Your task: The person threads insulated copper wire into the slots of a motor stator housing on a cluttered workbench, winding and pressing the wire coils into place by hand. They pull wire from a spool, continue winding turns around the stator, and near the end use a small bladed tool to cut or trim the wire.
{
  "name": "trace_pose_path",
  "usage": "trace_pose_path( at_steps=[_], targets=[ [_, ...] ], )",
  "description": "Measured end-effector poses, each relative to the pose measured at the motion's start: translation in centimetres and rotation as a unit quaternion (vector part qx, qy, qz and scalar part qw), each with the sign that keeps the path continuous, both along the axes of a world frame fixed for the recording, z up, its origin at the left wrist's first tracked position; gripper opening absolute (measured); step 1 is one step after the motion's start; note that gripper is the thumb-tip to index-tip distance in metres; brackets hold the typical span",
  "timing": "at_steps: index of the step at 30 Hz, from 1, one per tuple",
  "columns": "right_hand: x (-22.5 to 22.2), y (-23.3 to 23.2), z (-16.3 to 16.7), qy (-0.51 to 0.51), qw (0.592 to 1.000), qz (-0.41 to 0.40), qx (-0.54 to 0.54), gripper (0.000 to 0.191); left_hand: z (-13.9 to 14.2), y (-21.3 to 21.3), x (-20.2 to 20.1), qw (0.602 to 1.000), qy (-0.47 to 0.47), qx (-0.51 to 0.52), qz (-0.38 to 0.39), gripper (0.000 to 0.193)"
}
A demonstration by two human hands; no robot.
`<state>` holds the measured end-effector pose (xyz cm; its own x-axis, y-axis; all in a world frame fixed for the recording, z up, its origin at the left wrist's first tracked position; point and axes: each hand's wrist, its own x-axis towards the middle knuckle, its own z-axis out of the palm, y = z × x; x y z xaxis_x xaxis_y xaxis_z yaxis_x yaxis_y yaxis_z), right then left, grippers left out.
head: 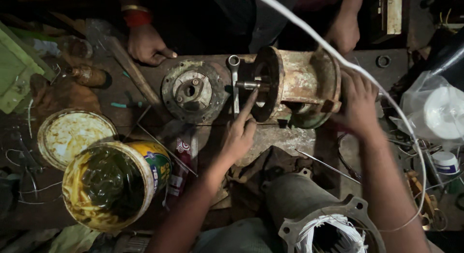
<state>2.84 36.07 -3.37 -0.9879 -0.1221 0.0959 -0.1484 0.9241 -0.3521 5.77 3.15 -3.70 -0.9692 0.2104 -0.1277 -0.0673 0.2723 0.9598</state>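
I find the rusty pump housing (297,86) lying on its side at upper centre of the frame, its shaft (251,84) pointing left toward a detached round end plate (193,91) that lies flat just beside it. My left hand (239,132) reaches up from lower centre, index finger extended and touching the shaft end, the other fingers curled loosely and gripping nothing. A ring spanner (234,83) stands upright against the shaft just left of that finger. My right hand (357,103) is spread against the housing's right flange, fingers apart, apparently bracing the body so it does not roll. At the top edge, another person's hand (147,45) with a red bangle rests on the bench (285,137), and a second one (344,33) hangs above the housing; both are clear of my own. A white cable (338,59) crosses over the right flange and my right wrist. Room is tight: an open grease tin (113,185) and its lid (72,134) fill the lower left, a motor stator (324,219) with white windings occupies bottom centre, and a plastic bag (435,108) crowds the right edge.
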Motion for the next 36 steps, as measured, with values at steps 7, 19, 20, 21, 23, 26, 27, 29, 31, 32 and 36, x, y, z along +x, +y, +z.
trace_pose_path(
  at_steps=[7,19,20,21,23,26,27,29,31,32,36],
  targets=[
    [2.3,-0.6,1.3,0.051,0.997,-0.043,0.026,0.102,-0.8,0.3,-0.1,0.998,0.064,0.019,0.010,0.068],
    [-0.1,1.6,3.6,-0.074,0.995,0.034,-0.065,0.099,-0.9,0.0,0.1,0.998,0.055,0.026,0.003,0.068],
    [-0.1,1.6,3.8,-0.092,0.992,0.036,-0.081,0.102,-0.9,0.0,0.1,0.998,0.064,0.023,0.002,0.068],
    [0.3,1.3,3.8,-0.056,0.996,0.032,-0.054,0.100,-0.9,0.0,0.1,0.994,0.106,0.028,-0.001,0.068],
    [1.8,0.0,3.2,0.016,0.999,0.030,-0.001,0.095,-0.7,-0.1,0.1,0.982,0.187,0.037,-0.005,0.069],
    [3.5,-2.2,2.0,0.052,0.998,-0.037,0.005,0.095,-0.3,-0.3,0.3,0.971,0.239,-0.006,0.005,0.068],
    [3.5,-2.6,1.8,0.066,0.997,-0.035,0.009,0.093,0.0,-0.3,0.4,0.991,0.134,-0.009,0.014,0.068],
    [3.3,-2.9,1.5,0.094,0.995,-0.034,0.015,0.089,0.5,-0.4,0.6,0.997,-0.079,-0.011,0.023,0.067],
    [2.7,-2.7,1.6,0.102,0.994,-0.020,0.025,0.085,1.0,-0.5,0.9,0.999,0.006,-0.035,0.010,0.063],
    [2.4,-2.6,1.6,0.106,0.994,-0.013,0.029,0.083,1.2,-0.6,1.0,0.998,0.048,-0.047,0.003,0.062],
    [2.5,-2.3,1.0,0.097,0.995,-0.036,0.016,0.061,1.7,-0.3,0.7,0.990,0.137,-0.046,0.004,0.066]
  ],
)
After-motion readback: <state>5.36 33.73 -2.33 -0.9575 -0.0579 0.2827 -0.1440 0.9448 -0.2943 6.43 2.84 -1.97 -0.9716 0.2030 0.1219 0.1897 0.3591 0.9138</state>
